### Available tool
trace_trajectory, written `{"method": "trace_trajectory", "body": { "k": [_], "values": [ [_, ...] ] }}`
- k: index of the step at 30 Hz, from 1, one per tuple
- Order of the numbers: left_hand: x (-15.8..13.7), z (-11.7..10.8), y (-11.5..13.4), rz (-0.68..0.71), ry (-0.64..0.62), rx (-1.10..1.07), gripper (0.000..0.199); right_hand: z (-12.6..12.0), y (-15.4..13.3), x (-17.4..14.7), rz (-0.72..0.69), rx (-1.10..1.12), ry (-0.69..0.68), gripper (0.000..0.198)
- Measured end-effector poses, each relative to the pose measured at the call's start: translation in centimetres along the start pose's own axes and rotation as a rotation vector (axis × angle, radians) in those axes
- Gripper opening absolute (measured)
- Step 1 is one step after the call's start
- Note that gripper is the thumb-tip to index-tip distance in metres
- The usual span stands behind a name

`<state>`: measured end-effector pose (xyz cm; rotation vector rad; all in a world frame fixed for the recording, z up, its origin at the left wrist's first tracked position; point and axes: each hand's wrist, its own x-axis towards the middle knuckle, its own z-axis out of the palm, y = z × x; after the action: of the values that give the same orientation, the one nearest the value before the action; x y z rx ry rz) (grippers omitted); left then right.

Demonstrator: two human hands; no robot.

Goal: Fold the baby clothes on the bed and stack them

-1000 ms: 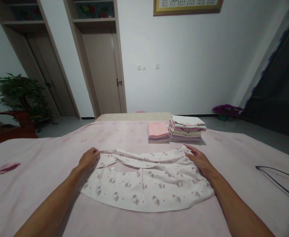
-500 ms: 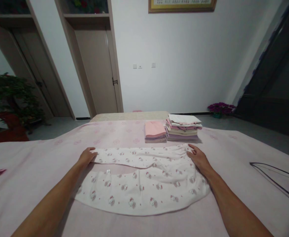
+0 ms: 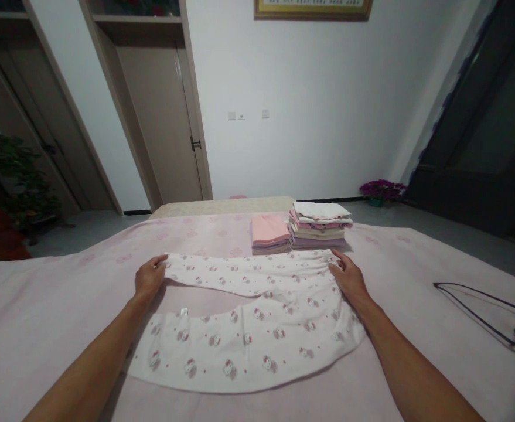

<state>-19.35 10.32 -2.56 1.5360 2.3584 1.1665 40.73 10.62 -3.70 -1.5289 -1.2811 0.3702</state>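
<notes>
A white garment with a small cat-face print (image 3: 246, 340), pants-like in shape, lies spread on the pink bed cover (image 3: 204, 413). Its narrower far strip is raised a little and stretched sideways between my hands. My left hand (image 3: 150, 275) pinches the left end of that strip between thumb and fingers. At the strip's gathered right end, my right hand (image 3: 347, 275) grips the cloth the same way. The wider near part rests flat, curving round to the right, with a small white tag (image 3: 184, 312) on its upper edge. Some fingertips are hidden by cloth.
Beyond the garment stand a low stack of folded pink and purple clothes (image 3: 269, 234) and a taller folded stack (image 3: 319, 227). A black clothes hanger (image 3: 481, 313) lies at the right. Purple flowers (image 3: 382, 190) stand on the floor behind.
The far strip has been drawn slightly farther away and lifted by both hands, its edge now straighter. The view has turned a little to the right, showing more of the hanger.
</notes>
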Motion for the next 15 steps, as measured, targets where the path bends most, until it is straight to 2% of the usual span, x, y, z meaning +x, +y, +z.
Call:
{"method": "trace_trajectory", "body": {
  "k": [5, 11, 15],
  "values": [
    [-0.7, 0.3, -0.1, -0.034, -0.022, 0.100, 0.046, -0.2, -0.5, -0.3, -0.045, -0.078, 0.030, 0.062],
    [-1.0, 0.2, 0.0, 0.020, -0.131, 0.171, 0.054, -0.4, 0.2, -0.4, 0.075, -0.343, -0.095, 0.059],
    [-2.5, -1.4, -0.8, 0.073, -0.183, 0.178, 0.049, -1.0, 0.9, -0.1, 0.109, -0.251, -0.143, 0.059]
  ]
}}
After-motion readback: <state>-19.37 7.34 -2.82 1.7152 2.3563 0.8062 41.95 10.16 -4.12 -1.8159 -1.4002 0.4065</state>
